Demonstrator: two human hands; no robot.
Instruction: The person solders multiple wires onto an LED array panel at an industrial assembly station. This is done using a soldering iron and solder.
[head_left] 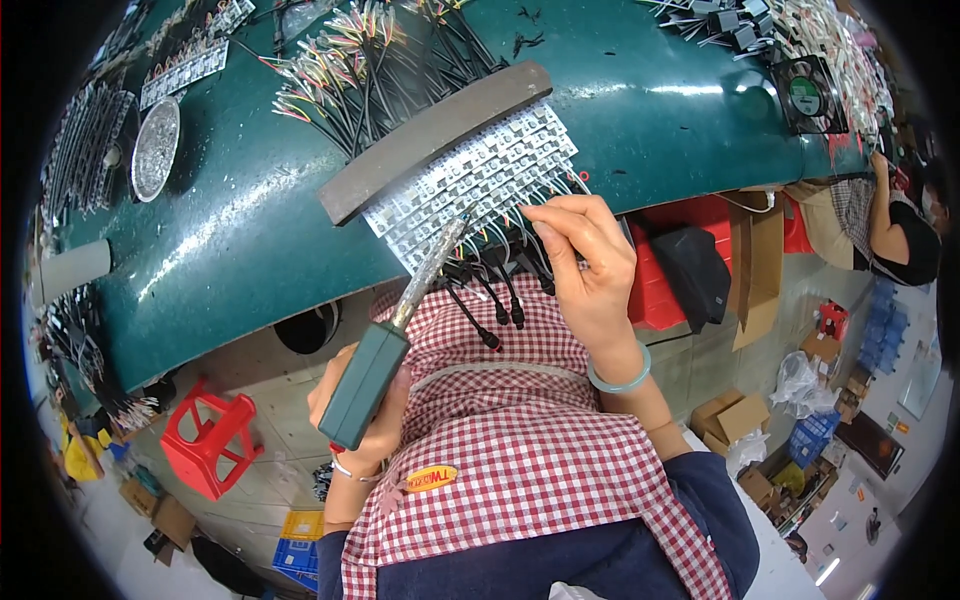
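One green, boxy tool with a silver rod (368, 388) sits tight in my left hand (386, 424), pointing up-right at flat white circuit boards (478, 172), just up-left of my nearer right hand (597, 268); I can't tell if that pinches.

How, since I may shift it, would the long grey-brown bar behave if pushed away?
The bar is probably stiff, being one thick block. Its flat faces suggest it would slide rather than roll. It may nudge the black cables beyond.
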